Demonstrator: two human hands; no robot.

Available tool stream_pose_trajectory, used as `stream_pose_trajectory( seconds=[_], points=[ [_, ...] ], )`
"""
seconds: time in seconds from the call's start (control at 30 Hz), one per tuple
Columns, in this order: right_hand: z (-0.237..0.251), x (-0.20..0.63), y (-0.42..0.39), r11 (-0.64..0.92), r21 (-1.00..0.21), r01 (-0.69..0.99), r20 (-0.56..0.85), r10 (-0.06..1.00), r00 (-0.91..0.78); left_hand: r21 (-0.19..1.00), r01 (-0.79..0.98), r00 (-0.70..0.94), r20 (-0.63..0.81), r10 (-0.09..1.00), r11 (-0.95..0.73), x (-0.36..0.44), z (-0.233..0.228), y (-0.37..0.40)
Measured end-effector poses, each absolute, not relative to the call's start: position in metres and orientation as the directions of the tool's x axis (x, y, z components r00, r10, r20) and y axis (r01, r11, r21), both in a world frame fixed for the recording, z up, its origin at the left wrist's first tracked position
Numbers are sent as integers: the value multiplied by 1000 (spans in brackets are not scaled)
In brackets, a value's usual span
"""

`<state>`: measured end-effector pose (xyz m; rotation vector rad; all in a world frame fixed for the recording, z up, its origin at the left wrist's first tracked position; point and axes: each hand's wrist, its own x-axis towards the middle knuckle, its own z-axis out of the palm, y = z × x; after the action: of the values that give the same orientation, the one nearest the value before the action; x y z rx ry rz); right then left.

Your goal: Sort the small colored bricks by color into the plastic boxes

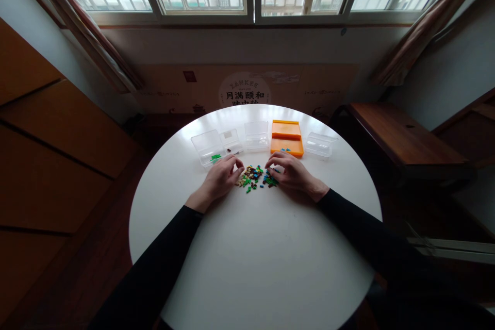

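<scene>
Flanking a heap of small building bricks [253, 171] on the round white table [251, 258], the left hand [223, 175] and the right hand [292, 170] face each other with bent fingers. The heap spreads sideways, its long axis running from one hand towards the other. The left fingertips sit just beside its left edge, while the right fingers arch over the green and blue pieces [269, 179] at its right end, making the right hand the nearer for those. The left thumb and forefinger are drawn close together and the right fingers curl loosely; whether either pinches a brick is too small to make out. Beyond them, plastic boxes form a row: the left clear box [204, 139] with green bricks [215, 158] in it, just past the left hand; a smaller clear box [232, 135]; the middle clear box [256, 129]; the orange box [286, 128] with blue bricks [285, 150], just past the right hand; and the right clear box [319, 144].
</scene>
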<state>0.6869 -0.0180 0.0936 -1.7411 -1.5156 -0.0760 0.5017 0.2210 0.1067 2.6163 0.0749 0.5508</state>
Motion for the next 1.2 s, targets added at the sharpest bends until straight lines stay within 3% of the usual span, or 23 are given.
stream_pose_trajectory(
  seconds=[0.3, 0.57, 0.93, 1.2],
  points=[
    [94, 687, -18, 49, -519, 854, 526, 805, 273, 440, 49, 881, 404, 246, -897, 502, 103, 224],
    [96, 686, -18, 50, -516, 855, 525, 807, 270, 394, 61, 783, 551, 289, -917, 500, 110, 223],
    [91, 688, -17, 44, -507, 861, 527, 806, 269, 436, 225, 649, 600, 468, -871, 504, 113, 227],
    [93, 688, -17, 53, -517, 854, 529, 804, 271, 336, 319, 605, 648, 464, -886, 514, 109, 231]
  ],
)
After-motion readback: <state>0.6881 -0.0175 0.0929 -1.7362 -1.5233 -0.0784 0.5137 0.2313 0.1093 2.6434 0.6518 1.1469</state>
